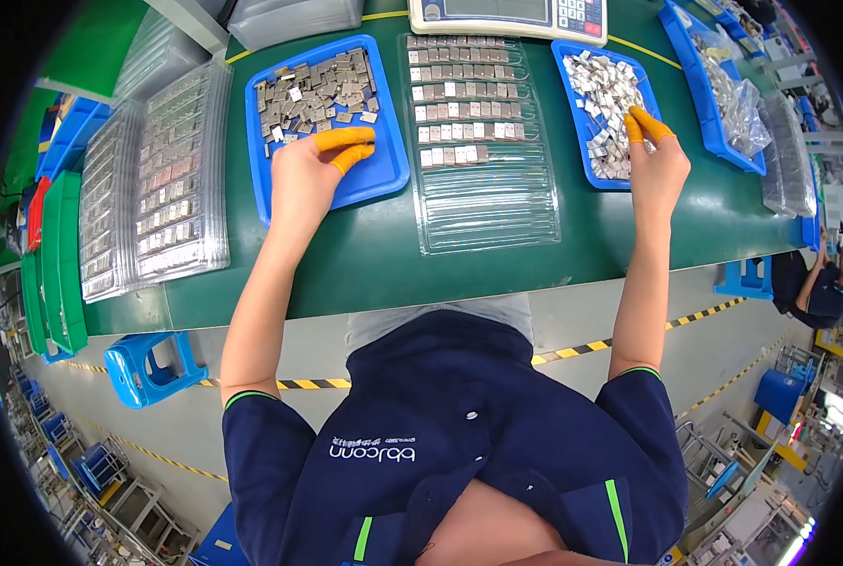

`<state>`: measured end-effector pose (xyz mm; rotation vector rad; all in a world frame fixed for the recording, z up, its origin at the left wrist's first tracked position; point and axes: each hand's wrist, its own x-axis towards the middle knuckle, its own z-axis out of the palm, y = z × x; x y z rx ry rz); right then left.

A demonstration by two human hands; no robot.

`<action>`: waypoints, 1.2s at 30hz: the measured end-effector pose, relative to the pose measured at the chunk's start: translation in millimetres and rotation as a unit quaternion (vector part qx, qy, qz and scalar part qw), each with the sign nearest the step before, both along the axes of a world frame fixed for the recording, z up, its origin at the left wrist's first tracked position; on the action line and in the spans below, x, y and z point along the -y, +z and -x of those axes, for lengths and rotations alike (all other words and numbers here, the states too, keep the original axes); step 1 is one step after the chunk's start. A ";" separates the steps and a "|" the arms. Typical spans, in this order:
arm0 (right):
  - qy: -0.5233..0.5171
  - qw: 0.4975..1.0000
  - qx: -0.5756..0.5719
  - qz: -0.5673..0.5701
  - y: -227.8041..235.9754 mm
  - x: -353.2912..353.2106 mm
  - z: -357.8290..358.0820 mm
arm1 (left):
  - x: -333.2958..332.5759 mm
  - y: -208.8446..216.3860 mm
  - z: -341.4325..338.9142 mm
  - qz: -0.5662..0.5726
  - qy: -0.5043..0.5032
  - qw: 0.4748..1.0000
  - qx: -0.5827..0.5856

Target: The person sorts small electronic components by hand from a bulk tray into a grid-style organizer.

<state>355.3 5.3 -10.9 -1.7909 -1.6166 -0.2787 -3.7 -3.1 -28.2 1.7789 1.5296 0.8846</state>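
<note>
Yellow finger covers sit on the thumb and forefinger of both hands. My left hand (310,172) is over the near right part of a blue tray (381,177) of loose flat grey metal pieces (322,90). Its thumb and forefinger are pinched together; whatever is between the tips is too small to name. At the right, my right hand (659,165) reaches over a smaller blue tray (595,170) of small silvery-white pieces (603,85). Those fingertips also meet in a pinch, their contents hidden. Between the hands lies a clear plastic blister tray (483,203), its far rows filled with small metal pieces.
A scale (506,11) stands at the far edge of the green table (365,269). Filled clear trays (181,179) are stacked at left, beside green bins (61,255). A blue bin (709,104) with plastic bags is at right. A blue stool (148,368) stands below.
</note>
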 end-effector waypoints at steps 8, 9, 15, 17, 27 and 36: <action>-0.040 0.995 -0.087 -0.024 2.8 11.5 32.6 | 24.9 17.8 -24.0 0.137 -0.014 0.931 0.338; 0.064 0.979 -0.195 -0.020 3.2 15.0 41.7 | 27.1 15.6 -27.7 0.162 -0.016 0.888 0.430; 0.240 0.759 -0.589 0.138 27.2 51.4 109.1 | 39.1 11.2 -77.7 0.132 0.015 0.802 0.582; 0.250 0.745 -0.603 0.137 23.9 56.7 120.1 | 41.3 11.3 -87.5 0.134 0.027 0.777 0.615; 0.253 0.835 -0.481 0.082 6.6 60.1 127.5 | 48.6 3.9 -93.6 0.163 0.096 0.751 0.633; 0.258 0.845 -0.457 0.104 5.6 59.5 124.4 | 50.8 5.7 -93.9 0.101 0.111 0.814 0.562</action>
